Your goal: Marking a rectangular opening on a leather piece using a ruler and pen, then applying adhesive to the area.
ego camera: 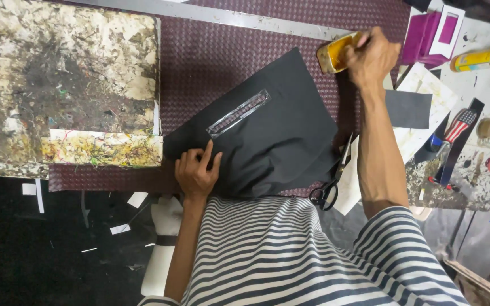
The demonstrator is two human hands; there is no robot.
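Hands on black sheet and glue jar

Left hand [198, 171] lies spread flat on the black sheet [273, 136] at frame centre on the counter [199, 56]; right hand [371, 56], grip closed, holds the yellow jar [336, 52] at upper right; scissors [330, 184] lie beside.

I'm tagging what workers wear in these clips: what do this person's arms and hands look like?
Both arms are bare from the upper arm down. The left hand and right hand wear no gloves, and no rings or watch can be seen. Short sleeves of a shirt with dark and white stripes cover the shoulders.
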